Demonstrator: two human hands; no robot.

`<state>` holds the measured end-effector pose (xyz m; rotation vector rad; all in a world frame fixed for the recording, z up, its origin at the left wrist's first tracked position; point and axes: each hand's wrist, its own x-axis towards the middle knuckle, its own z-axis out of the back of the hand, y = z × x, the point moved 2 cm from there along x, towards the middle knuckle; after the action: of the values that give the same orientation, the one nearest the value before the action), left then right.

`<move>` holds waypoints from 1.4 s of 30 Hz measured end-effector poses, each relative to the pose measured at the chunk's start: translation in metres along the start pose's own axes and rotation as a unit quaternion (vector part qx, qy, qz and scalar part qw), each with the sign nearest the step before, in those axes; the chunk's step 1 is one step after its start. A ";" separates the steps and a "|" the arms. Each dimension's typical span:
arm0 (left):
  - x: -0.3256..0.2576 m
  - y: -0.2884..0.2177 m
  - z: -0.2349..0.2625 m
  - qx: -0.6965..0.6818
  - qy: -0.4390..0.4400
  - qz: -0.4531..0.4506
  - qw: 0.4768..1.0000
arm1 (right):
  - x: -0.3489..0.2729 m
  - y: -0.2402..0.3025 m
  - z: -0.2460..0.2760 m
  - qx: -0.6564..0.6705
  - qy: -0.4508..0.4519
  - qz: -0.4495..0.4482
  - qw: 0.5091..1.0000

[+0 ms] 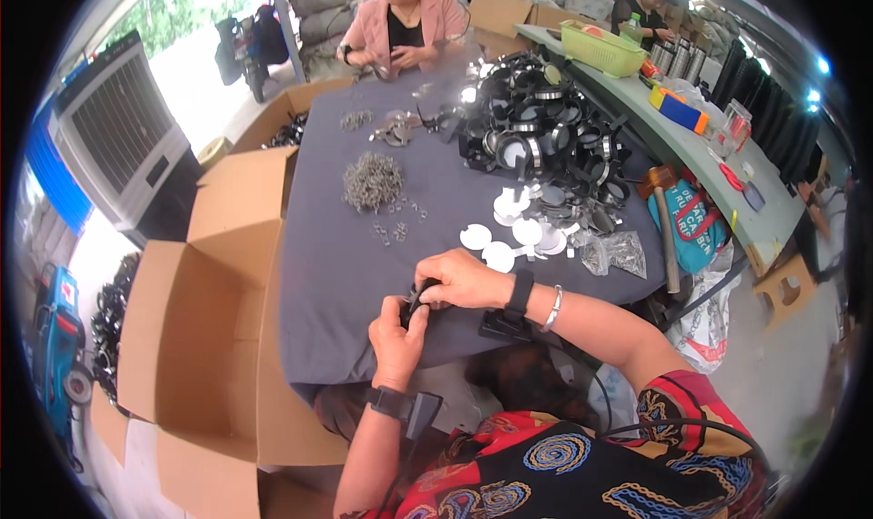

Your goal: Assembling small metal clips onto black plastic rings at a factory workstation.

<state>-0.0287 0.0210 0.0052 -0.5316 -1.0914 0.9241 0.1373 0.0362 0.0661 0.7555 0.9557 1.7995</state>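
Near the front edge of the grey cloth-covered table (318,282), my left hand (395,344) and my right hand (462,279) meet with fingers closed around a small black part (418,298). Fingers hide most of that part, so its exact kind is unclear. Just beyond my right hand lie several white discs (475,237). Further off is a heap of black-and-silver lid-like parts (523,114). Left of it sits a pile of small metal clips (373,182), with a few loose ones nearby. Clear bags of small parts (626,253) rest at the table's right.
An open cardboard box (195,337) stands against the table's left side. A mallet (668,232) and a turquoise bag (698,228) are at the right, beside a long bench (755,214) carrying a green basket (600,50). Across the table sits a co-worker (405,28); another person (644,14) works behind the bench.
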 end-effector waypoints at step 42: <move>-0.002 0.001 0.063 -0.266 0.089 0.168 0.945 | -0.041 -0.007 -0.005 0.227 -0.152 -0.028 0.962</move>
<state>-0.0870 0.0154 0.0282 -1.2550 -1.1019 0.8472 0.1519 -0.0011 0.0545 1.2377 1.1780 1.3715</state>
